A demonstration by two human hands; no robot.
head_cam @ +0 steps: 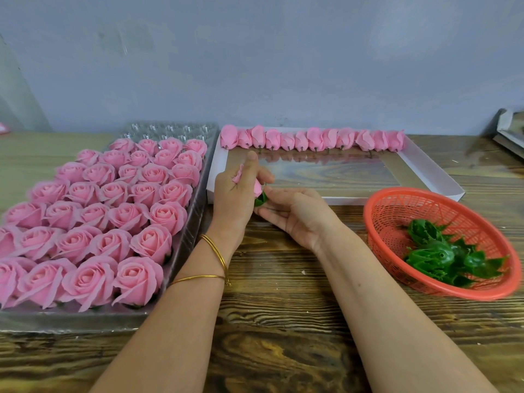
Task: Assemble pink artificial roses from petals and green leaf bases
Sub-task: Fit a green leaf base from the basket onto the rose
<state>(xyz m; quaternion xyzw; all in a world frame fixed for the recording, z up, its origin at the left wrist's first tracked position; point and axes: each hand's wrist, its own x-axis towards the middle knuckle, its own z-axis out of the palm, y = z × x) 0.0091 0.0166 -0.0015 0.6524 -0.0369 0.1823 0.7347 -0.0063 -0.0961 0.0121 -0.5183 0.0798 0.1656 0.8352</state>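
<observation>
My left hand (236, 194) grips a pink rose head (257, 186), mostly hidden behind the fingers, over the middle of the wooden table. A green leaf base (261, 198) sits at the bottom of that rose. My right hand (295, 215) lies palm up just right of it, its fingertips pinching the leaf base. A row of several pink petal buds (312, 140) lines the far side of a white tray (431, 168). More green leaf bases (442, 256) lie in a red basket (397, 211) on the right.
A clear plastic tray (187, 239) on the left holds several finished pink roses (93, 214); its far cells (170, 129) hold nothing. A grey wall stands behind the table. A flat box (510, 129) sits at the far right edge.
</observation>
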